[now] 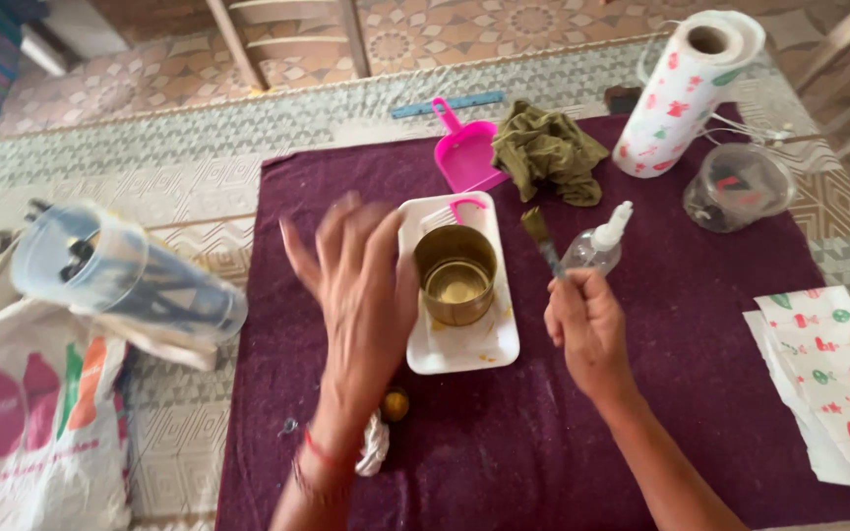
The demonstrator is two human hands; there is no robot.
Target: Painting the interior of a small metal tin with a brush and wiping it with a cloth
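My left hand (356, 280) hovers blurred with its fingers spread, just left of a white rectangular tray (464, 352) on a dark purple cloth (661, 324). In the tray stands a brass-coloured metal cup (456, 275), open at the top. My right hand (587, 324) is closed on a small brush (541, 239), bristles pointing up, to the right of the tray. A clear spray bottle (597, 246) stands just behind that hand.
A pink scoop (466, 152), an olive rag (548, 149), a printed paper towel roll (686, 90) and a clear lidded jar (737, 185) lie at the back. Printed paper sheets (833, 379) sit right. A clear container (125, 275) and bag (36, 423) sit left. A small round yellowish thing (394, 404) lies near my left wrist.
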